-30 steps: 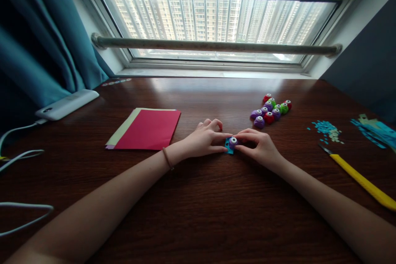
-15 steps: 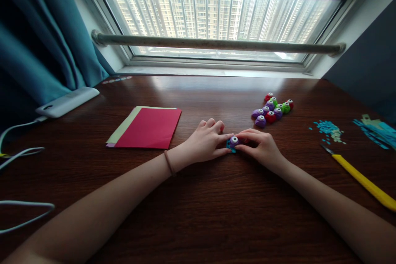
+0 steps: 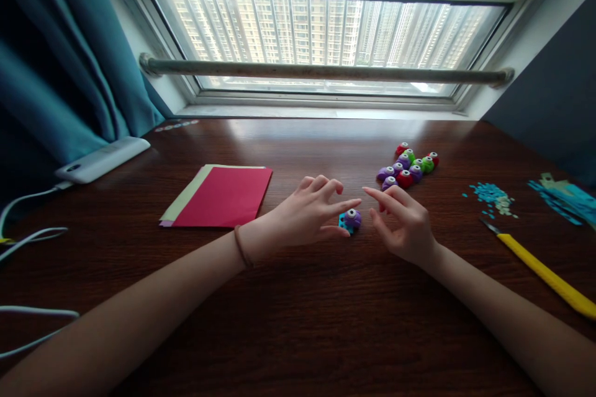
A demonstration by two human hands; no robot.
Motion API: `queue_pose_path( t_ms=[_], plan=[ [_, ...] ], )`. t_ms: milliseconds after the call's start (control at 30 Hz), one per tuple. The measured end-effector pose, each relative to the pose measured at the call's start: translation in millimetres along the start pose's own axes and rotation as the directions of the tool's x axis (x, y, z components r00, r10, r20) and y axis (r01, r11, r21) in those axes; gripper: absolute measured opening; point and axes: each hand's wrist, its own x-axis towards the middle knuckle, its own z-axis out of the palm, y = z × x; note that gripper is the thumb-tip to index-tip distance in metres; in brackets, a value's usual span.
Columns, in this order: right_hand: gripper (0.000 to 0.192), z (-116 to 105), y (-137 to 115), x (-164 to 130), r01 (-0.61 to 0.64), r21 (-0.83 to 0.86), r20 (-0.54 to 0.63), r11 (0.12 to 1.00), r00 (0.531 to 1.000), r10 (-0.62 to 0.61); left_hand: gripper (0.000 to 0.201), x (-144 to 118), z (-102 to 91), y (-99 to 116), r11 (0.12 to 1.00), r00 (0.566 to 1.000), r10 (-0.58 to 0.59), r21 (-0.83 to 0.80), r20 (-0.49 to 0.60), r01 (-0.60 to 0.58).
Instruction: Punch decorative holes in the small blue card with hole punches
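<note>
Purple punch [image 3: 352, 218]: on the table [image 3: 298, 310], sitting on a blue paper scrap [image 3: 343, 221], between both hands.
Left hand [image 3: 305, 217]: fingers loosely spread, thumb tip just beside the punch; contact unclear.
Right hand [image 3: 404, 223]: open, raised, forefinger extended, just right of punch, holding nothing.
Punch cluster [image 3: 410, 166]: beyond punch, toward window.

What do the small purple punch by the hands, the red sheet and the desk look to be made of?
Small purple punch: likely glossy moulded plastic, with a rounded, shiny body. Red sheet: matte paper or thin card, lying flat with crisp edges. Desk: dark wood or wood-look laminate, showing grain lines and window glare.
</note>
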Motion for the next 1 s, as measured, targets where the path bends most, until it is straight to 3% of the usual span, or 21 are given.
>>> queue_pose_path(
  t_ms=[100, 233, 433, 700, 1000],
  plan=[
    [0.043, 1.0, 1.7, -0.7, 0.082, -0.051, 0.032, 0.995, 0.996, -0.080, 0.052, -6.3, 3.9, 3.1, 0.996, 0.998, 0.051, 0.072, 0.044, -0.054],
    [0.043, 6.3, 2.3, -1.7, 0.194, -0.115, 0.158, 0.974, 0.972, -0.175, 0.047, -12.2, 13.0, 2.2, 0.996, 0.998, 0.052, 0.076, 0.028, -0.054],
    [0.040, 7.4, 1.6, -1.9, 0.252, -0.175, 0.256, 0.952, 0.945, -0.203, 0.042, -11.8, 18.7, 1.0, 0.995, 0.998, 0.064, 0.080, -0.012, -0.062],
    [0.038, 11.1, -5.5, -1.6, 0.194, -0.238, 0.336, 0.952, 0.936, -0.106, 0.036, -7.9, 20.8, 4.4, 0.994, 0.995, 0.092, 0.054, -0.033, -0.090],
    [0.043, 8.1, -13.6, 2.4, 0.238, -0.343, 0.423, 0.909, 0.903, -0.077, 0.012, 3.7, 22.3, 3.2, 0.976, 0.976, 0.213, 0.048, -0.049, -0.210]
  ],
)
